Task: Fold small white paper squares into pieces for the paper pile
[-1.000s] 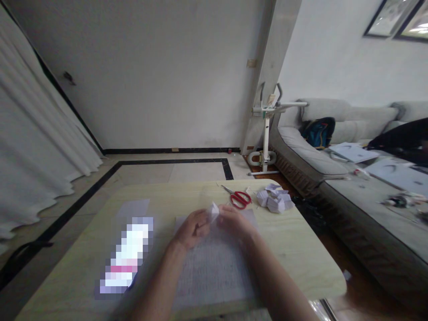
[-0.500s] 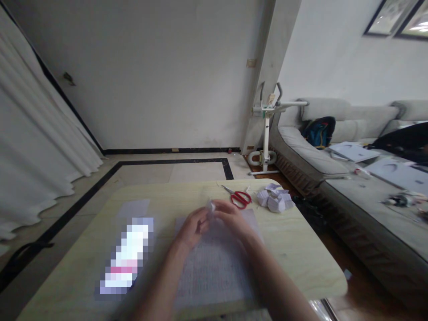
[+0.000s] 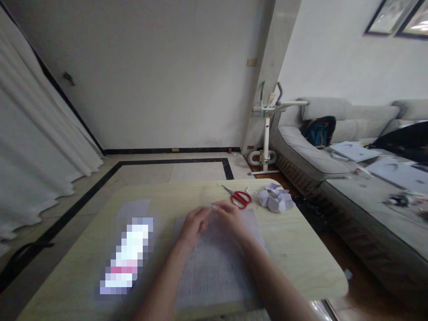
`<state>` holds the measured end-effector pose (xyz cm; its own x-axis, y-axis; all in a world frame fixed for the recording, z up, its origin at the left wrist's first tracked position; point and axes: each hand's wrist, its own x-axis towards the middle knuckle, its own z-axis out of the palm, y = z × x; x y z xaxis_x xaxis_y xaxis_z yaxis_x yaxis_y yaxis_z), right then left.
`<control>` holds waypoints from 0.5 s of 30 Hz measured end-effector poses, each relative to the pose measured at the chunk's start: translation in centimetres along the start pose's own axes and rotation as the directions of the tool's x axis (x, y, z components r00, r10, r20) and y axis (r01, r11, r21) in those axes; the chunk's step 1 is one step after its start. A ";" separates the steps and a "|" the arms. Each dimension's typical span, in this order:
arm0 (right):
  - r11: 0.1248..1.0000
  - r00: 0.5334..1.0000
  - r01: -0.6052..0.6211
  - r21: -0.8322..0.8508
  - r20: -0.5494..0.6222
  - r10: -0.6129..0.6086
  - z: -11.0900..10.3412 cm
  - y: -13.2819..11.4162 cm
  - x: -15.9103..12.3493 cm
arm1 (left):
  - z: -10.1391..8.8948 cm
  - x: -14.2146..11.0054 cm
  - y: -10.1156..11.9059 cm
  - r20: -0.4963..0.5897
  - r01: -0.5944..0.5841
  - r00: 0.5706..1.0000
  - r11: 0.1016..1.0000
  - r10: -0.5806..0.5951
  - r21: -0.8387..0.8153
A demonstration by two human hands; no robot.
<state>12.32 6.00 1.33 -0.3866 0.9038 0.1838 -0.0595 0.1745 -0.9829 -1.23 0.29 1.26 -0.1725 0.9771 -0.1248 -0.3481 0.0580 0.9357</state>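
Note:
My left hand (image 3: 196,224) and my right hand (image 3: 229,216) meet above the far edge of a printed sheet (image 3: 217,272). Between their closed fingertips is a small piece of white paper (image 3: 210,207), mostly hidden by the fingers. Just beyond my right hand lie red-handled scissors (image 3: 240,199), blades pointing away to the left. Right of them sits a cluster of folded white paper pieces (image 3: 276,198).
On the wooden table (image 3: 301,254) a pixelated bright rectangle (image 3: 129,256) lies at left, with a pale paper slip (image 3: 133,208) behind it. A grey sofa (image 3: 361,191) and a white exercise machine (image 3: 266,133) stand beyond the right side.
The white paper between my fingertips shows less than before and sits slightly lower. My hands have shifted only a little; everything else on the table stays put.

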 end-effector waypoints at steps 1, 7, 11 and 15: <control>1.000 1.000 0.023 -0.017 -0.009 -0.023 0.0 0.0 0.0 | 0.1 -0.1 0.1 -0.029 -0.029 0.999 0.997 0.031 0.067; 0.999 0.994 0.032 -0.017 -0.102 -0.034 -0.1 -0.1 -0.1 | 0.4 -0.1 0.2 -0.164 -0.192 0.956 0.940 0.245 0.283; 1.000 0.992 -0.004 -0.001 -0.126 0.004 -0.4 0.3 0.0 | 0.4 -0.1 0.1 -0.202 -0.264 0.913 0.890 0.355 0.373; 1.000 0.995 -0.009 0.007 -0.096 0.010 -0.7 0.5 0.2 | 0.5 -0.2 0.3 -0.181 -0.259 0.923 0.894 0.341 0.365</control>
<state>12.91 6.53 0.86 -0.2968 0.9389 0.1745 -0.0626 0.1632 -0.9846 -0.86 0.17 1.73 -0.4443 0.8842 0.1440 0.0695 -0.1262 0.9896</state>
